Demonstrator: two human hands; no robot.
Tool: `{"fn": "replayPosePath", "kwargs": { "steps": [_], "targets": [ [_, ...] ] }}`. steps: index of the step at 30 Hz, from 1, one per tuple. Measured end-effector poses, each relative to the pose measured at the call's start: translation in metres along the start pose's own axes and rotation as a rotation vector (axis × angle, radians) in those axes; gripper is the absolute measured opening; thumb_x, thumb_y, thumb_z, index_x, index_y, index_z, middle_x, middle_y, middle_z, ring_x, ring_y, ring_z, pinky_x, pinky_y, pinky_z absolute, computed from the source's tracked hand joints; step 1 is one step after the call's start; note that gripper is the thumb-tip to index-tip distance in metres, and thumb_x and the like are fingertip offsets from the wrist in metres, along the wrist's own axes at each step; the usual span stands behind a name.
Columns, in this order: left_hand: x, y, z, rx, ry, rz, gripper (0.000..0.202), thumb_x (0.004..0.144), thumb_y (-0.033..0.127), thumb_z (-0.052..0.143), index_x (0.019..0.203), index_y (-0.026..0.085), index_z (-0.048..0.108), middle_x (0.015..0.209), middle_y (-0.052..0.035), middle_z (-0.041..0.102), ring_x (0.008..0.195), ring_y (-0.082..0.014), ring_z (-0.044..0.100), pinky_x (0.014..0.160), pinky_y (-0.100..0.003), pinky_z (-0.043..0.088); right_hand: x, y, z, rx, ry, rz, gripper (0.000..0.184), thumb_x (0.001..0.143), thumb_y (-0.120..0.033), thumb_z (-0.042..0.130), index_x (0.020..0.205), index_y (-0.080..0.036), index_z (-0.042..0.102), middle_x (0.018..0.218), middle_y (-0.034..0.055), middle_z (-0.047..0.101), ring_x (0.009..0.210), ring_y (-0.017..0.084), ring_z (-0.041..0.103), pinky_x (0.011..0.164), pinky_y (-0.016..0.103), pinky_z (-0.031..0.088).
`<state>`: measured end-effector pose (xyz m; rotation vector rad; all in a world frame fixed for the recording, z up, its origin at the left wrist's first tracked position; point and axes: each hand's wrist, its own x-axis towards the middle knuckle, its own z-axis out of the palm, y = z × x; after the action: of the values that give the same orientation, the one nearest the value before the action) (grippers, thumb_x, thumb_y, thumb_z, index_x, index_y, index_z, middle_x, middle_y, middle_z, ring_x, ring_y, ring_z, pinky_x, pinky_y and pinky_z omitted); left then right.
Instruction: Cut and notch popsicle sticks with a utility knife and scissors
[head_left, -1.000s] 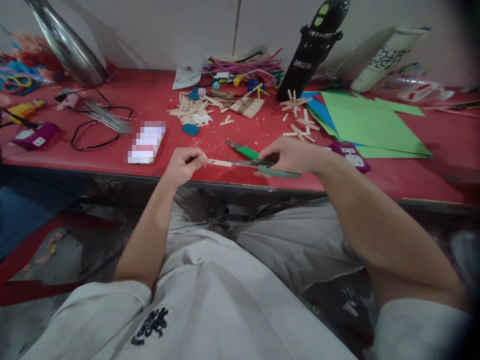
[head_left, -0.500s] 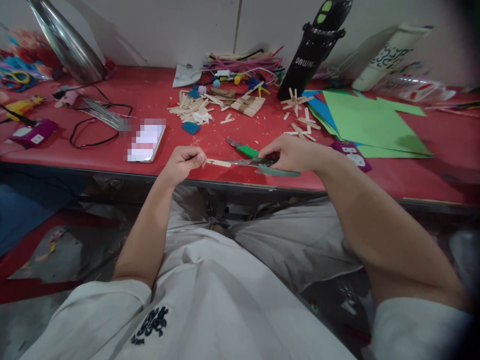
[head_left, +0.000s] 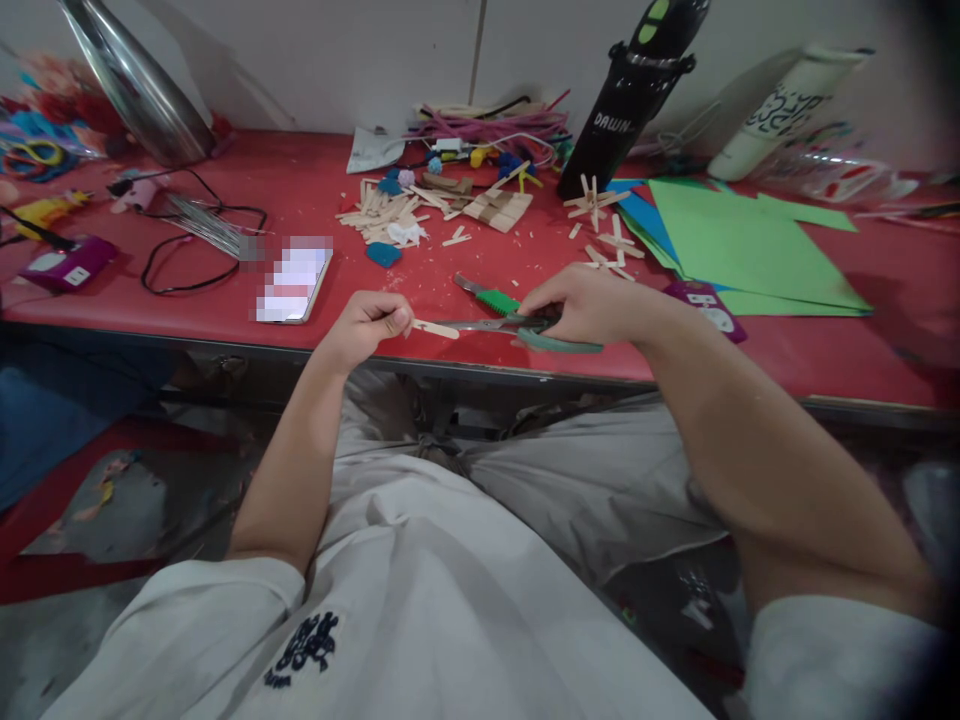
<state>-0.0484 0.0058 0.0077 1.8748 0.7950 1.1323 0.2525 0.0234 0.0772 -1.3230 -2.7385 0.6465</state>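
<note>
My left hand [head_left: 375, 325] pinches one end of a popsicle stick [head_left: 439, 329] just above the front edge of the red table [head_left: 360, 355]. Wrapped round the handles of a pair of green scissors [head_left: 555, 341] is my right hand [head_left: 581, 305]. The scissor blades point left and lie against the stick, close to my left fingertips. Behind the blades, a green utility knife [head_left: 495, 301] rests on the table. Farther back lies a pile of loose popsicle sticks [head_left: 382, 212], with small glued stick shapes [head_left: 594, 203] to its right.
A phone [head_left: 295, 282] lies left of my hands. Green paper sheets [head_left: 757, 240] are stacked at the right. A black bottle [head_left: 626, 115], a white tumbler [head_left: 787, 112] and a steel jug [head_left: 142, 90] stand along the wall. At far left are a glue gun [head_left: 49, 213] and cables.
The free end of the popsicle stick has tilted slightly downward, and the scissor blades now reach farther along it toward my left fingers. Both hands stay nearly in place.
</note>
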Motion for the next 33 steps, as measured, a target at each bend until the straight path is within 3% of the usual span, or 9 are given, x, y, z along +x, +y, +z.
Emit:
{"fn": "replayPosePath", "kwargs": {
  "steps": [11, 16, 20, 27, 33],
  "targets": [
    [0.000, -0.005, -0.001, -0.029, -0.019, 0.004, 0.058, 0.083, 0.068, 0.067, 0.056, 0.017, 0.060, 0.053, -0.0010, 0.051, 0.049, -0.0109, 0.040, 0.054, -0.029, 0.034, -0.002, -0.002, 0.000, -0.042, 0.008, -0.039, 0.036, 0.078, -0.052, 0.063, 0.082, -0.018, 0.075, 0.059, 0.0007, 0.052, 0.058, 0.013, 0.035, 0.059, 0.030, 0.034],
    [-0.004, -0.003, 0.001, 0.086, 0.108, 0.025, 0.050, 0.087, 0.061, 0.067, 0.062, 0.018, 0.064, 0.060, -0.0030, 0.060, 0.057, -0.0132, 0.050, 0.058, -0.029, 0.038, -0.005, 0.001, 0.000, -0.057, 0.048, -0.032, 0.034, 0.079, -0.053, 0.061, 0.074, -0.020, 0.067, 0.059, -0.0001, 0.052, 0.058, 0.013, 0.037, 0.059, 0.030, 0.034],
    [-0.006, 0.002, 0.005, 0.259, 0.236, 0.111, 0.049, 0.088, 0.061, 0.065, 0.065, 0.017, 0.066, 0.061, -0.0037, 0.062, 0.059, -0.0141, 0.053, 0.058, -0.028, 0.040, -0.007, 0.005, -0.001, -0.063, 0.085, -0.080, 0.029, 0.079, -0.050, 0.062, 0.075, -0.021, 0.064, 0.064, 0.0014, 0.057, 0.061, 0.015, 0.044, 0.062, 0.031, 0.036],
    [-0.006, 0.004, 0.000, 0.320, 0.287, 0.261, 0.045, 0.094, 0.055, 0.060, 0.069, 0.018, 0.066, 0.059, -0.0015, 0.056, 0.054, -0.0122, 0.048, 0.054, -0.026, 0.038, -0.002, 0.007, 0.003, -0.293, 0.296, -0.217, 0.018, 0.083, -0.039, 0.057, 0.077, -0.023, 0.061, 0.074, 0.0024, 0.063, 0.065, 0.017, 0.049, 0.069, 0.033, 0.036],
    [-0.012, 0.030, -0.004, 0.450, 0.327, 0.481, 0.027, 0.096, 0.027, 0.062, 0.071, 0.018, 0.065, 0.063, -0.0019, 0.062, 0.056, -0.0110, 0.053, 0.055, -0.025, 0.039, -0.010, -0.003, 0.002, -0.449, 0.463, -0.375, 0.008, 0.079, -0.026, 0.055, 0.075, -0.022, 0.061, 0.068, 0.0017, 0.063, 0.062, 0.016, 0.050, 0.066, 0.032, 0.035]
  ]
}}
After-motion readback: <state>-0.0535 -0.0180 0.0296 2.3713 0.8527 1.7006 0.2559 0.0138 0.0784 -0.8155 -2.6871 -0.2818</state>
